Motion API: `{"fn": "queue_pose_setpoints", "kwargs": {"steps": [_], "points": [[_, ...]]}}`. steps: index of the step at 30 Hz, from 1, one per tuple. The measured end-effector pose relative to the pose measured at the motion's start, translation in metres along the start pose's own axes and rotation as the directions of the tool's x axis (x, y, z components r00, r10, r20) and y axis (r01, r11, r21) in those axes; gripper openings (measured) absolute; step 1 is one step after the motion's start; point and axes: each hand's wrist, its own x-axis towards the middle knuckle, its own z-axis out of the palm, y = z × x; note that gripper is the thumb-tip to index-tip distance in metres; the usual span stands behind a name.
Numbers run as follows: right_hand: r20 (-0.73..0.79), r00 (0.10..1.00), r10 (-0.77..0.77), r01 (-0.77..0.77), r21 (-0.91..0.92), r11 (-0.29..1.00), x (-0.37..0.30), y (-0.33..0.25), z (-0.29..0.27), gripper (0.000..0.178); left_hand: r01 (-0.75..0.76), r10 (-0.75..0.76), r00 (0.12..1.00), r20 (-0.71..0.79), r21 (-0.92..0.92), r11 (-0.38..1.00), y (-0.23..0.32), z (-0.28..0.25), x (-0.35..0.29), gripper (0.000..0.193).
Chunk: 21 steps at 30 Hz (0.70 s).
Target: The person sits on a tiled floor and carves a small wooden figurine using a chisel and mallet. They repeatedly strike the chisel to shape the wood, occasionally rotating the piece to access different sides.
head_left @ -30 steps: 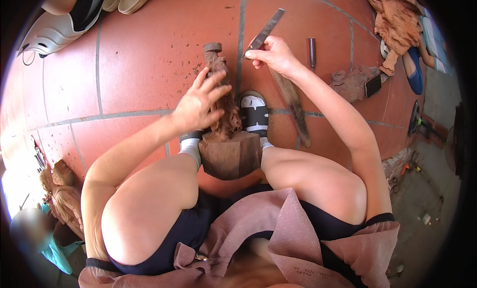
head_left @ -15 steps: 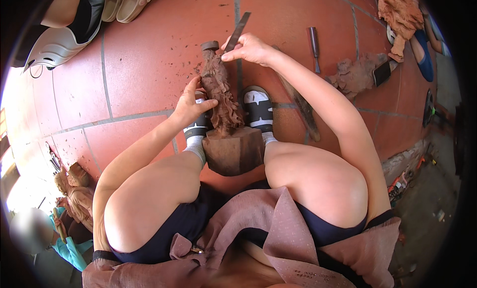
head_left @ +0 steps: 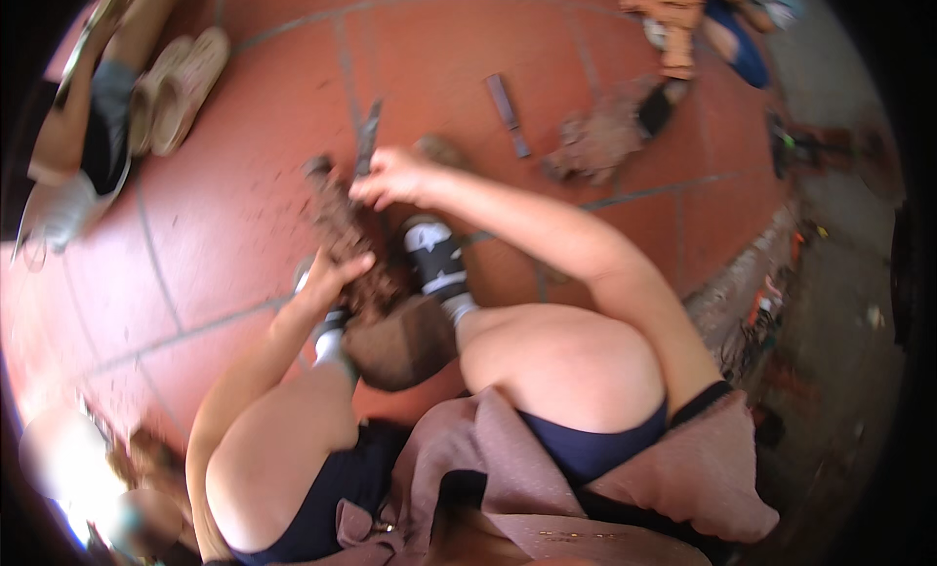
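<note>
Between my feet stands a brown carved wooden figure point(head_left: 344, 229) on a thick, faceted block base point(head_left: 405, 343), its top leaning away to the left. My left hand point(head_left: 330, 278) wraps the figure's lower side, thumb across its front. Close to the upper part, my right hand point(head_left: 395, 179) pinches a flat, dark strip-shaped tool point(head_left: 368, 137) that points up and away. Motion blur hides whether the tool's lower end touches the wood. The carved details are smeared too.
A dark-handled chisel point(head_left: 508, 117) lies on the red tiles point(head_left: 264, 215) beyond my right hand. Farther right is a rough carved wood piece point(head_left: 597, 137). Clogs point(head_left: 185, 98) and a seated person's legs point(head_left: 127, 54) are at the upper left. Clutter lines the floor edge at right.
The whole view has swung, so the figure, hands and floor things appear farther left, with the hands and figure lower. Both hands keep their holds.
</note>
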Motion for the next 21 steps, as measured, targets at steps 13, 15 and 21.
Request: {"fn": "queue_pose_setpoints", "kwargs": {"steps": [13,15,21], "points": [[0.159,0.933,0.323,-0.357,0.305,0.883,-0.084,0.076,0.036,0.028,0.062,-0.062,0.998,0.004,-0.044,0.997,0.005,0.014,-0.009,0.049],[0.158,0.942,0.297,-0.331,0.275,0.903,-0.088,0.071,0.033,0.026,0.003,-0.002,1.0,0.01,-0.1,0.995,0.002,0.021,-0.004,0.047],[0.134,0.959,0.25,-0.275,0.218,0.937,-0.097,0.051,0.039,0.026,0.006,0.009,0.995,0.103,-0.149,0.989,-0.006,0.005,-0.001,0.035]]}}
